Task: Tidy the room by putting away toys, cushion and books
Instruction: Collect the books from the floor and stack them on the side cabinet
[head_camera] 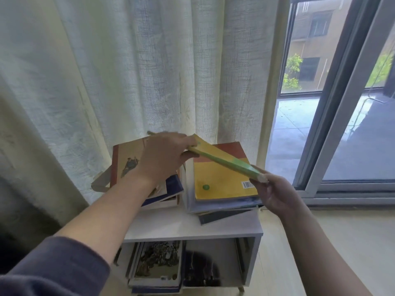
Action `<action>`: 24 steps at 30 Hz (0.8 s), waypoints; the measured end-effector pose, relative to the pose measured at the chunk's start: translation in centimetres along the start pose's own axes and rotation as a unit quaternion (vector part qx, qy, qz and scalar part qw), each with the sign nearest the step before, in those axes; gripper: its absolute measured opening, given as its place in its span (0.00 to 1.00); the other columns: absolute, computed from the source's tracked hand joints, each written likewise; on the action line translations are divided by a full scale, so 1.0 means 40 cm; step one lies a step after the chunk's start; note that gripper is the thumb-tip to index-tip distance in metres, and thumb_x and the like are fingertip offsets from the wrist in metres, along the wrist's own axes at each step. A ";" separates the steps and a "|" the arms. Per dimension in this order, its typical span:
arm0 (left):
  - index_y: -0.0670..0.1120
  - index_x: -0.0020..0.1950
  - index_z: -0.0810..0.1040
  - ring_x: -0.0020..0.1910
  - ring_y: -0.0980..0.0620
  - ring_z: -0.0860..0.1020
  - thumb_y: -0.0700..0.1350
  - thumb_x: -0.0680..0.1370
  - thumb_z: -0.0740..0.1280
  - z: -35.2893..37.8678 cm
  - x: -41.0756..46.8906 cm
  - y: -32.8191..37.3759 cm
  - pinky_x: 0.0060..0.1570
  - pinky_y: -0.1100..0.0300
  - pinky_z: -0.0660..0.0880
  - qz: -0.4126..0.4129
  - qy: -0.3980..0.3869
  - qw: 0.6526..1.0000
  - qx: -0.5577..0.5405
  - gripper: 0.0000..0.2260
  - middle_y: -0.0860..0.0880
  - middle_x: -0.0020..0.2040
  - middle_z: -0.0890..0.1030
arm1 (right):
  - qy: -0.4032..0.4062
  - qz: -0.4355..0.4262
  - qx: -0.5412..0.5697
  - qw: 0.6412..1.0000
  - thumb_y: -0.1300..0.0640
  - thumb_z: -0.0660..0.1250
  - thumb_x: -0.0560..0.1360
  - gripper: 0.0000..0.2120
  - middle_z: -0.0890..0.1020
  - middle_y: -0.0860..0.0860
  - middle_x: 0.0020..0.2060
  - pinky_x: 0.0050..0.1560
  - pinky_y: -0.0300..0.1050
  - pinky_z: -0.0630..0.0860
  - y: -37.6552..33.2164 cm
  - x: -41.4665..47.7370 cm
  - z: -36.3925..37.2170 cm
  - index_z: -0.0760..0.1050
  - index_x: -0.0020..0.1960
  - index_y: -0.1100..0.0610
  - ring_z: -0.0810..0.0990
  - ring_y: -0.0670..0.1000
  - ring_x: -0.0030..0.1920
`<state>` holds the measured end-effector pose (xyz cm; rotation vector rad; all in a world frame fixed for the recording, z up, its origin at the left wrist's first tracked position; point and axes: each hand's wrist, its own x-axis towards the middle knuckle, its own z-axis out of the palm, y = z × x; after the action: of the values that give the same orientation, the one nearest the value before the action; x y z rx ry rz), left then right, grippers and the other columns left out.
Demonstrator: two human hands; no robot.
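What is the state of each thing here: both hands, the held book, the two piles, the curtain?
Left hand: grips the green-spined book's far end.
Right hand: pinches its near end.
Green-spined book: closed, tilted, above the right pile.
Left pile: stacked askew on the white cabinet.
Right pile: askew, yellow cover on top.
Curtain: drawn.

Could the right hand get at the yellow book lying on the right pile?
Probably not yet: the right hand hovers just beside that yellow book, but it grips the green-spined book, which also slants across it.
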<state>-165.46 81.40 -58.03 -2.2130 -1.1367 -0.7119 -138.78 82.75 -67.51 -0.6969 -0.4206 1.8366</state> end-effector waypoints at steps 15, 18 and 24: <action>0.46 0.54 0.76 0.39 0.58 0.75 0.46 0.81 0.61 -0.060 -0.026 0.003 0.35 0.72 0.67 -0.404 0.085 0.878 -0.242 0.07 0.53 0.43 0.79 | 0.203 -0.213 -0.600 0.744 0.53 0.64 0.78 0.16 0.80 0.53 0.58 0.51 0.46 0.73 0.060 0.040 -0.052 0.76 0.64 0.57 0.78 0.51 0.54; 0.50 0.55 0.76 0.47 0.52 0.75 0.45 0.81 0.61 -0.029 -0.056 -0.041 0.44 0.61 0.68 -0.505 0.077 0.818 -0.263 0.06 0.53 0.49 0.78 | 0.213 -0.177 -0.681 0.678 0.46 0.68 0.75 0.26 0.77 0.54 0.60 0.56 0.50 0.74 0.077 0.056 -0.062 0.71 0.69 0.58 0.76 0.54 0.58; 0.43 0.62 0.76 0.54 0.42 0.76 0.44 0.80 0.62 0.010 -0.131 -0.173 0.51 0.54 0.71 -0.675 0.031 0.700 -0.229 0.12 0.43 0.57 0.78 | 0.249 -0.132 -0.720 0.634 0.34 0.68 0.69 0.34 0.73 0.54 0.53 0.54 0.53 0.76 0.093 0.076 -0.061 0.73 0.64 0.57 0.76 0.55 0.53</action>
<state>-173.82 82.22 -60.23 -1.2126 -2.7497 -1.7310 -140.67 84.12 -72.37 -1.9905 -1.5392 0.5865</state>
